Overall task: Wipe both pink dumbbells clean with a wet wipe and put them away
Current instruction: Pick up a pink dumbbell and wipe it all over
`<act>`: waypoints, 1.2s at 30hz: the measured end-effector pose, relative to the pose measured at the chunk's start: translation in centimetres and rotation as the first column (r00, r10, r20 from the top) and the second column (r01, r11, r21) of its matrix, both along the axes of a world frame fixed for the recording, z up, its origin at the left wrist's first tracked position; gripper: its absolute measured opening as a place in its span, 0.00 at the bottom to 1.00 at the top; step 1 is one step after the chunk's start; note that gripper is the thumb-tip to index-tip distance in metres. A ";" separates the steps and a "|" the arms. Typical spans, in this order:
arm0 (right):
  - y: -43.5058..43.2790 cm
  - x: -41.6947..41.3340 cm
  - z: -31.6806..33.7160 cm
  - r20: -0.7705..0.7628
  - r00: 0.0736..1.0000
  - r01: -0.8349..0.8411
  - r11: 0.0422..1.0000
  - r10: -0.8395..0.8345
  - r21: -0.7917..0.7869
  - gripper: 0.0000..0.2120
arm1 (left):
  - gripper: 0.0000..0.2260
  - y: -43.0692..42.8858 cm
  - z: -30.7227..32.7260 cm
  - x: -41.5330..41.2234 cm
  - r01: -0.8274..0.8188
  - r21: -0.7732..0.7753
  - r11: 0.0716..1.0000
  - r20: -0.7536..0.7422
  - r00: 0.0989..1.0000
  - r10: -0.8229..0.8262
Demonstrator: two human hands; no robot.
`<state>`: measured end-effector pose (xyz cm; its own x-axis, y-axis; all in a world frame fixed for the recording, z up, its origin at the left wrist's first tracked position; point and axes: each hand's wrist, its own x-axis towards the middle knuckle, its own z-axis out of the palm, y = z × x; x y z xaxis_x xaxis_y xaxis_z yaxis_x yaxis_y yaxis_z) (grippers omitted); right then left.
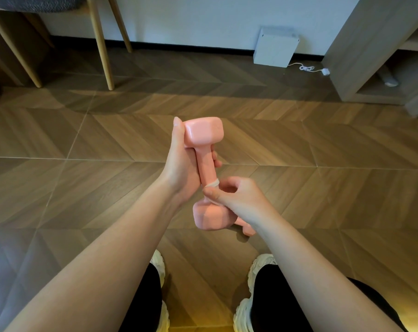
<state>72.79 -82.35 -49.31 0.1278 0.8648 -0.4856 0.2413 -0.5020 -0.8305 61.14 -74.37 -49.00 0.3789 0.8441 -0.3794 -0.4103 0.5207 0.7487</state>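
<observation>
Herringbone wood floor point(83, 188); left hand point(181, 168) grips pink dumbbell point(204, 130), right hand point(236, 195) pinches wet wipe point(214, 183) round its handle.

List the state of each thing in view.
Held dumbbell: lifted, near upright, handle gripped by left hand.
Wet wipe: wrapped round the handle, pinched by right hand.
Second dumbbell: below the right wrist, mostly hidden.
White cable: lying loose on the floor.

I take this for a room in a home: herringbone wood-look floor point(323, 188), pale wooden chair legs point(100, 44) far left, open shelf unit point(361, 44) far right, white box point(273, 47) and cable point(306, 67) by the far wall.
</observation>
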 end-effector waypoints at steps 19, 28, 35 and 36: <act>0.4 0.5 -0.3 -0.007 0.997 -0.076 0.997 0.075 -0.033 0.04 | 0.33 -0.1 0.1 0.1 0.027 0.019 0.999 0.036 0.999 -0.028; 0.2 -1.3 -0.9 -0.050 0.994 0.090 0.995 -0.092 -0.051 0.09 | 0.32 -0.3 -0.3 0.1 0.085 0.075 0.994 -0.113 0.991 -0.076; 0.5 -0.9 0.1 -0.112 0.968 0.227 0.974 -0.223 0.026 0.10 | 0.26 0.8 1.3 0.3 0.334 0.176 0.926 -0.429 0.872 -0.234; 0.4 -0.9 0.2 -0.110 0.966 0.237 0.971 -0.233 0.023 0.11 | 0.28 0.8 1.1 0.2 0.350 0.150 0.925 -0.404 0.875 -0.266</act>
